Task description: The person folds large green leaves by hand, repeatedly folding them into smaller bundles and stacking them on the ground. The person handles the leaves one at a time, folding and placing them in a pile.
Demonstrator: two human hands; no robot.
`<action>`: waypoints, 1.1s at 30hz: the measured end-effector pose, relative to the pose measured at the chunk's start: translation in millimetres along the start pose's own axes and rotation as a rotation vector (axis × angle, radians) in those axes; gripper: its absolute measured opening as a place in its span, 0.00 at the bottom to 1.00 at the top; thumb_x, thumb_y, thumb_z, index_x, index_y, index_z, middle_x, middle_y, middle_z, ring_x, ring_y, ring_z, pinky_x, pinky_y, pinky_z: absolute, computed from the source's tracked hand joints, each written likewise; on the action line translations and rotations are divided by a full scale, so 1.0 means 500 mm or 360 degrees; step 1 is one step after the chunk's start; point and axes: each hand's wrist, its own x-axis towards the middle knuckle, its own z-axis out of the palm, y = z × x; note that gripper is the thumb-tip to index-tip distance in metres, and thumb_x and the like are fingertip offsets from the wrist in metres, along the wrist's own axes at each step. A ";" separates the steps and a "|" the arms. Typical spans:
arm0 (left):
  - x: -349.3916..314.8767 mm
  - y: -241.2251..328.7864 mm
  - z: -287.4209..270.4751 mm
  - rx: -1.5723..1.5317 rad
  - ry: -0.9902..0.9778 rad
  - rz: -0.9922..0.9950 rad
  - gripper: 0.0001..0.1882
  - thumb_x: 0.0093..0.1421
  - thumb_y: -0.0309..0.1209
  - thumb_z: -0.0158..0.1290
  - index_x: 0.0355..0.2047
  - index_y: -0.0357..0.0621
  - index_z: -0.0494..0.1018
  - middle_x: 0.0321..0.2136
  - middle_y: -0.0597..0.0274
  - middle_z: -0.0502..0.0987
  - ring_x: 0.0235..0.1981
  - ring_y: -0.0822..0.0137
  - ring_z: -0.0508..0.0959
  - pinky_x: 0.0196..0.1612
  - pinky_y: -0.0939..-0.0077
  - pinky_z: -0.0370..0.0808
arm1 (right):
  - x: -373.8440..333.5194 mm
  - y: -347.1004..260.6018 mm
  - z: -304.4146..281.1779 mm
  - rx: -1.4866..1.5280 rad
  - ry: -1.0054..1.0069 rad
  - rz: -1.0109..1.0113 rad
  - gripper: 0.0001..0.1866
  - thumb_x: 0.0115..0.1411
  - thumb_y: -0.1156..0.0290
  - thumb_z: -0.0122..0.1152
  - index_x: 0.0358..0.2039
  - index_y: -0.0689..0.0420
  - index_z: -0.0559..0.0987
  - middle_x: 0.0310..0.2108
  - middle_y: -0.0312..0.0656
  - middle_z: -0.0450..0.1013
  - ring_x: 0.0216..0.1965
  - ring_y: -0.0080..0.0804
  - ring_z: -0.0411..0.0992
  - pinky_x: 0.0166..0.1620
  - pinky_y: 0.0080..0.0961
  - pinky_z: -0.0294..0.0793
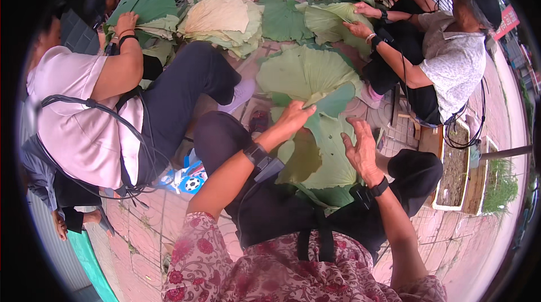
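Observation:
My left hand (294, 120) pinches the near edge of a broad pale-green lotus leaf (301, 71), which spreads out in front of my knees. A darker folded flap (336, 100) shows beside my fingertips. My right hand (363, 152) is open, fingers apart, above the right side of more lotus leaves (332, 158) lying across my lap and between my legs. Whether its fingertips touch a leaf, I cannot tell. One lap leaf has a brownish underside (301, 158) near my left forearm. Both wrists wear dark bands with small devices.
Stacks of lotus leaves (220, 20) cover the ground ahead. Co-workers sit close by, one at left holding a green leaf (147, 9), one at right with a pale leaf (332, 19). A blue-and-white bag (189, 181) lies left of my knee. Planter boxes (452, 172) stand at right.

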 end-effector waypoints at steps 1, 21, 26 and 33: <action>-0.004 0.005 -0.010 0.0071 0.0010 -0.0030 0.28 0.69 0.47 0.52 0.55 0.32 0.69 0.54 0.54 0.72 0.50 0.60 0.76 0.43 0.61 0.79 | -0.029 0.005 0.010 0.0072 -0.0153 0.0059 0.32 0.52 0.77 0.67 0.58 0.58 0.69 0.53 0.53 0.70 0.55 0.57 0.67 0.56 0.44 0.71; -0.010 0.008 -0.050 -0.1241 -0.0203 -0.0158 0.23 0.73 0.43 0.46 0.55 0.33 0.65 0.46 0.40 0.78 0.45 0.44 0.82 0.50 0.50 0.79 | -0.083 0.156 0.263 0.2256 -0.0095 0.0857 0.37 0.53 0.68 0.75 0.62 0.59 0.68 0.55 0.45 0.71 0.55 0.37 0.70 0.59 0.33 0.70; -0.020 0.000 -0.088 -0.1302 -0.0233 -0.0208 0.25 0.73 0.45 0.44 0.56 0.33 0.65 0.48 0.40 0.78 0.51 0.45 0.79 0.55 0.54 0.76 | -0.046 0.083 0.216 0.1508 -0.0065 0.0849 0.08 0.61 0.70 0.68 0.37 0.60 0.82 0.33 0.36 0.79 0.35 0.22 0.72 0.47 0.29 0.79; -0.029 -0.028 -0.128 -0.1143 -0.0187 -0.0111 0.28 0.74 0.48 0.39 0.57 0.32 0.66 0.50 0.39 0.79 0.51 0.49 0.80 0.53 0.61 0.77 | -0.038 0.059 0.228 0.1980 -0.0253 0.1244 0.13 0.63 0.71 0.65 0.48 0.59 0.81 0.44 0.38 0.80 0.44 0.29 0.78 0.44 0.32 0.84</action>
